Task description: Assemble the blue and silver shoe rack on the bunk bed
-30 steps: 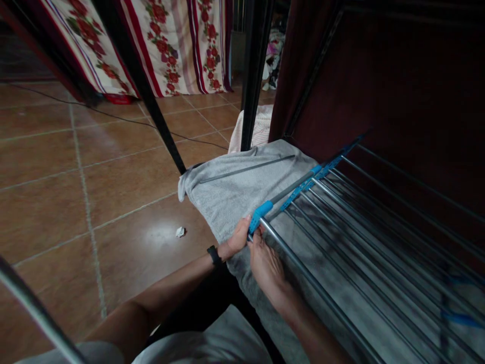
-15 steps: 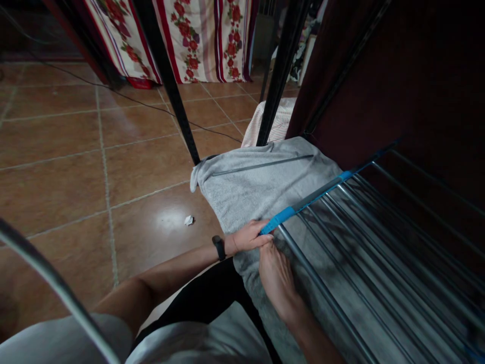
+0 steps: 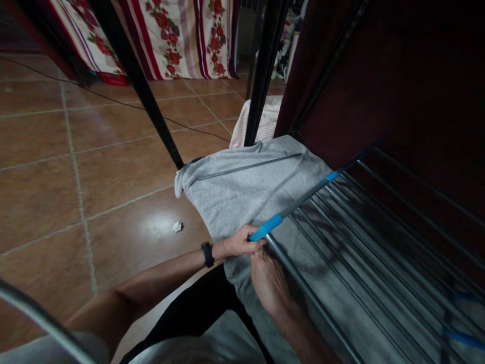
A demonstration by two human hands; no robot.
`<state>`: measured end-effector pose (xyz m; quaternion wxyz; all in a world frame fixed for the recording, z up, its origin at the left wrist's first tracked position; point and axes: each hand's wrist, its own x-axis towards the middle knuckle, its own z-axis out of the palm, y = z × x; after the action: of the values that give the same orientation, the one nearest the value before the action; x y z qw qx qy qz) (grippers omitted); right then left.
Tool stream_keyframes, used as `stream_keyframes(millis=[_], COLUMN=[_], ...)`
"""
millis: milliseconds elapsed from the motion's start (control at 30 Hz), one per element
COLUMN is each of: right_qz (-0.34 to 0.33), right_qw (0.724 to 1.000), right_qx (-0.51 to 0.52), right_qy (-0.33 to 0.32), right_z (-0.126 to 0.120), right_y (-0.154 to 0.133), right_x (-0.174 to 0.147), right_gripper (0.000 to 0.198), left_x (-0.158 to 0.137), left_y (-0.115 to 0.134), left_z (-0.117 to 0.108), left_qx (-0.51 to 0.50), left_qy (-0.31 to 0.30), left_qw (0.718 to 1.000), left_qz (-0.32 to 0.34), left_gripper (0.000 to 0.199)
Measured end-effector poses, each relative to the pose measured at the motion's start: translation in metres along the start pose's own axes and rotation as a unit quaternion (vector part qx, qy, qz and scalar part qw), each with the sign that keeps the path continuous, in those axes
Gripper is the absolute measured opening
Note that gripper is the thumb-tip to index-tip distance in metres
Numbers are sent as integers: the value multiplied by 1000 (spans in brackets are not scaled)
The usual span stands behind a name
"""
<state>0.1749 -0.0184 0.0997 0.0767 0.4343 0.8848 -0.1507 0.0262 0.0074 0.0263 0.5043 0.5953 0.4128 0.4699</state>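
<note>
A rack of parallel grey metal tubes (image 3: 303,275) with a blue-capped side bar (image 3: 301,202) slants across the right half. Its near blue corner (image 3: 267,227) is gripped by my left hand (image 3: 240,241), thumb and fingers closed around the end; a dark watch (image 3: 207,254) sits on that wrist. Just below, my right hand (image 3: 269,278) presses up against the left one. Its fingers are curled and mostly covered, so what they hold under the corner cannot be seen. A grey towel-like cloth (image 3: 227,202) lies beneath the rack, with a loose thin metal rod (image 3: 250,166) on it.
Black upright posts (image 3: 142,96) (image 3: 261,76) stand beyond the cloth. A crumpled white scrap (image 3: 177,226) and a dark cable (image 3: 109,98) lie on the tiled floor (image 3: 121,167). Floral curtains (image 3: 174,40) hang behind. A pale bar (image 3: 38,313) crosses the lower left.
The whole view has shifted, so the scene appears a little further left. Both hands remain together at the same blue corner, with only slight movement.
</note>
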Motion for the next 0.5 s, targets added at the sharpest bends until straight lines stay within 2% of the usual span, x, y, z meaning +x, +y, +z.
stream_keyframes(millis=[300,367,500], right_qz=[23,24,4], right_qw=[998,998,998], right_qx=[17,24,23], right_qy=[-63,-45,50], right_z=[-25,-22,-2], right_y=[-8,-7,-5], right_x=[5,5,4], right_gripper=[38,38,35], left_x=[-3,-4,-4], left_y=[-8,-10,-9], left_z=[2,1,-2], left_qx=[-27,-24,-8], left_qy=[16,16,21], left_qw=[999,1000,1000], left_qz=[-14,-13,-14], left_gripper=[46,48,48])
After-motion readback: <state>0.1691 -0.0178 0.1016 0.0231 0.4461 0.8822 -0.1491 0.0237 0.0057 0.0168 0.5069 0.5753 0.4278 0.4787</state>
